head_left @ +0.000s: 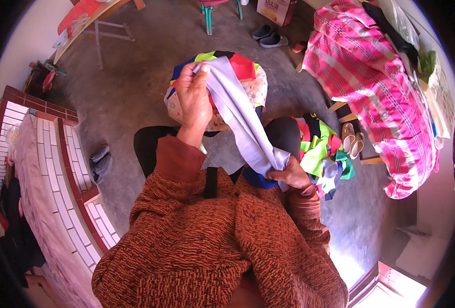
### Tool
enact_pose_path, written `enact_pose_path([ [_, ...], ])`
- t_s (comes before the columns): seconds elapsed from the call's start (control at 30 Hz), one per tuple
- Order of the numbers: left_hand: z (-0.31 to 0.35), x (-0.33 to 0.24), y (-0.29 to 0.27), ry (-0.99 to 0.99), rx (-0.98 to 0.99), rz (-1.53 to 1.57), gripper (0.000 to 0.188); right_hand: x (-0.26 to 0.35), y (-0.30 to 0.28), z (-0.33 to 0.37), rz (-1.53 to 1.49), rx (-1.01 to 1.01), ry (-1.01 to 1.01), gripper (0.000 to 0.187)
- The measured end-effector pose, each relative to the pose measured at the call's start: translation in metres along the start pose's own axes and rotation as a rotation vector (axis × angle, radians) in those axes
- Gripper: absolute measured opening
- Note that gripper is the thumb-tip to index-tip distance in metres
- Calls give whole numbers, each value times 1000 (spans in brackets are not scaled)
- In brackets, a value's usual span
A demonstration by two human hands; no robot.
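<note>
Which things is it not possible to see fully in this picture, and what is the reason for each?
In the head view:
Right hand: some fingertips hidden behind the strip.
Blue cloth: partly covered by the strip.
Stool: top cut off by upper edge.
Carton: also cut off there.

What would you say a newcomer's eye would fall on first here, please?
Probably the strip of lavender cloth near the middle, held slantwise between the left hand at its upper end and the right hand at its lower end. Next might come the large pink plaid cloth draped at the upper right, then the heap of bright cloth pieces right of centre.
</note>
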State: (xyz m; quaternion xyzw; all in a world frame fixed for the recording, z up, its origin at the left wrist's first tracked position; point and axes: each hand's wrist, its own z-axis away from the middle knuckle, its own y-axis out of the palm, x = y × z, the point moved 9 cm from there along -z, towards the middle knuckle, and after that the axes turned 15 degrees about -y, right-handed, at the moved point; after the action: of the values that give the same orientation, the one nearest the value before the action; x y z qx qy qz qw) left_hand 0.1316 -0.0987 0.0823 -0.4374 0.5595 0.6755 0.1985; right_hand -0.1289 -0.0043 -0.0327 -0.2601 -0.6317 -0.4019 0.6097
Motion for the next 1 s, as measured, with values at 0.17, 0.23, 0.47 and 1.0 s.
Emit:
enact_pose_path([
  [0.17, -21, -42, -7, 87, -71, 46, 15, -2, -13, 3, -17, -73, 6, 55],
  [0.23, -27, -49, -8, 102, -87, 15, 14, -3, -20, 5, -9, -97, 18, 51],
  [0.47, -32, -64, 4, 142, -5, 43, 12, -30, -52, 15, -85, -349, -92, 49],
  [1.0, -81, -83, 90, 336, -42, 68, 12, -8, -33, 0, -78, -274, -119, 25],
])
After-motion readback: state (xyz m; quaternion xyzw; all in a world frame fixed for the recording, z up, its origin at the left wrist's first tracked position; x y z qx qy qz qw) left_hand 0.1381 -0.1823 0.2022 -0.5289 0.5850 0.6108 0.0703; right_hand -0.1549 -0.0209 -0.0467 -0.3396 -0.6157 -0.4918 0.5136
